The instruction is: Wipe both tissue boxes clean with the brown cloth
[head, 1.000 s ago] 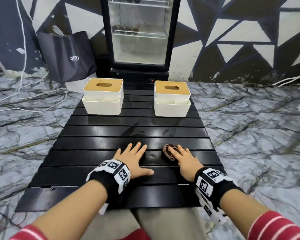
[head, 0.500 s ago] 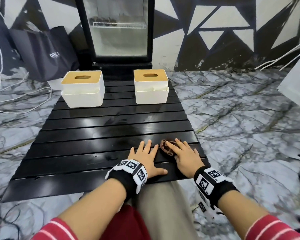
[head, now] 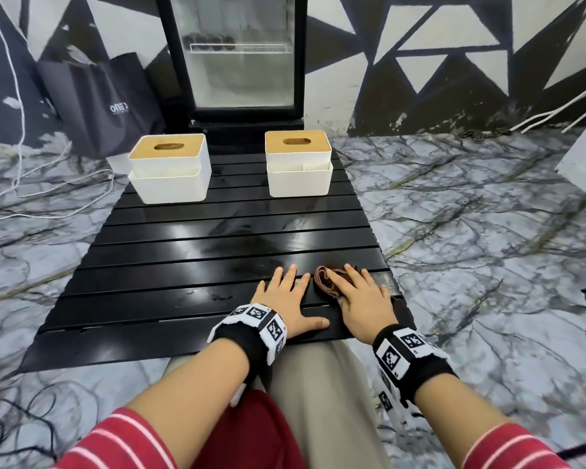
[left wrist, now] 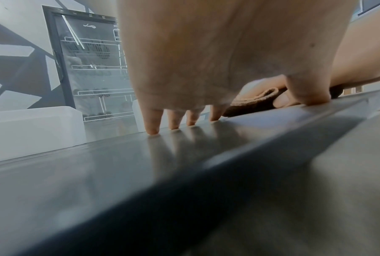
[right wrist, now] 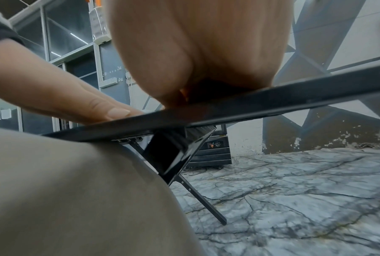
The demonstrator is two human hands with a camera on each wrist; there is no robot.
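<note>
Left hand (head: 286, 301): flat on black slatted table (head: 190, 265), fingers spread wide, holding nothing.
Right hand (head: 364, 304): fingers straight, resting on crumpled brown cloth (head: 327, 282) nr table's front edge.
Tissue boxes: left box (head: 170, 170) & right box (head: 298, 165) at far end, well apart from cloth.

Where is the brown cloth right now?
In the head view the brown cloth lies crumpled at the near right edge of the black slatted table, under the right hand's fingers and beside the left hand.

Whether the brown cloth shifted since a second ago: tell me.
No: the brown cloth lies on the same near slat of the table, under the right hand.
</note>
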